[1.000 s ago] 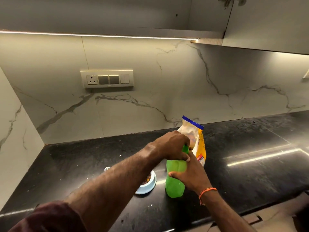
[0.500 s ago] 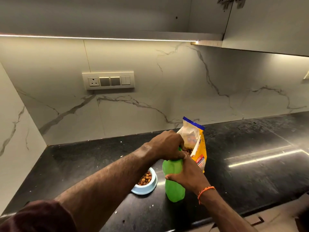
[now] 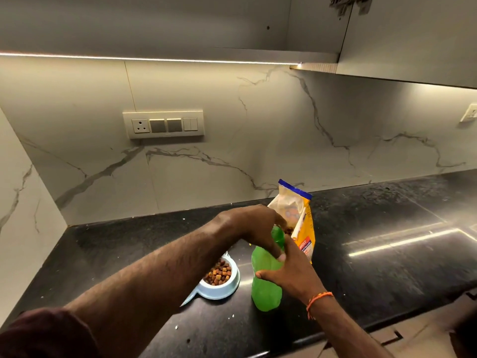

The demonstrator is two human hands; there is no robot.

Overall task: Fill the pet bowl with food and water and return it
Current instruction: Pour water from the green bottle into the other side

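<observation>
A green plastic bottle (image 3: 264, 282) stands upright on the black counter (image 3: 387, 267). My right hand (image 3: 291, 272) grips its body from the right side. My left hand (image 3: 254, 223) is closed over the bottle's top, hiding the cap. Left of the bottle sits a pale blue pet bowl (image 3: 219, 285) with brown kibble in one compartment; my left forearm covers its other part. Behind the bottle stands an open yellow pet food bag (image 3: 296, 220) with a blue top edge.
A marble backsplash with a switch and socket panel (image 3: 163, 124) rises behind the counter. Wall cabinets with a light strip hang overhead. The counter's front edge runs along the lower right, with a drawer front below it. Small crumbs dot the counter.
The view has shifted and more of the bowl's kibble shows. My left hand has turned on the bottle's top while the right hand keeps its grip on the body.
</observation>
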